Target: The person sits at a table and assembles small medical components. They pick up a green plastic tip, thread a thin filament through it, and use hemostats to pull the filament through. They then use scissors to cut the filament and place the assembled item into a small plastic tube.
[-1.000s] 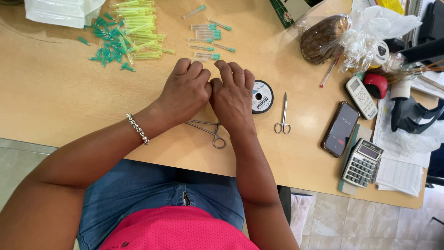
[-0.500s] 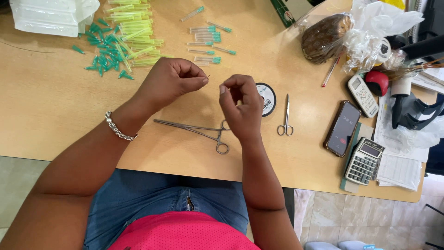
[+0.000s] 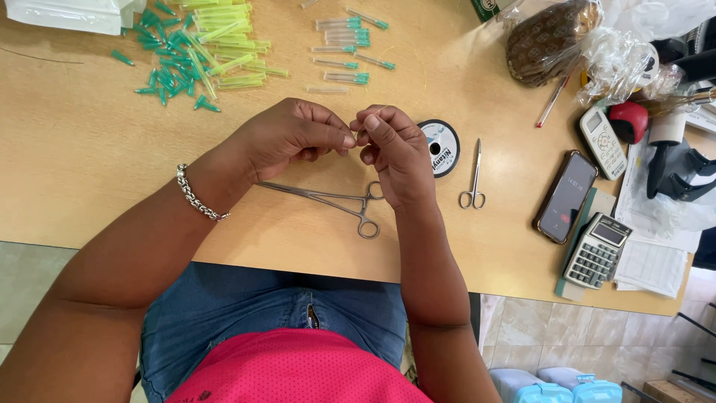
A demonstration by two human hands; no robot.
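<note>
My left hand point(image 3: 287, 138) and my right hand point(image 3: 394, 153) are raised just above the wooden table point(image 3: 89, 172), with their fingertips nearly meeting. Each hand pinches thumb against forefinger on what looks like a fine thread, too thin to see clearly. A silver bracelet point(image 3: 195, 195) circles my left wrist. Steel forceps point(image 3: 332, 200) lie flat on the table right under both hands, ring handles near my right wrist. A small black spool of line point(image 3: 441, 148) rests just right of my right hand.
Small scissors point(image 3: 473, 177) lie right of the spool. Further right are a dark phone point(image 3: 565, 195), a calculator point(image 3: 597, 250), a white handset point(image 3: 603, 142) and plastic bags point(image 3: 567, 37). A pile of green capped needles point(image 3: 195, 56) and several clear tubes point(image 3: 347, 45) lie at the back.
My hands, pressed together over the forceps a second ago, lifted and parted, uncovering the forceps. Now the pinched fingertips have drawn close together again.
</note>
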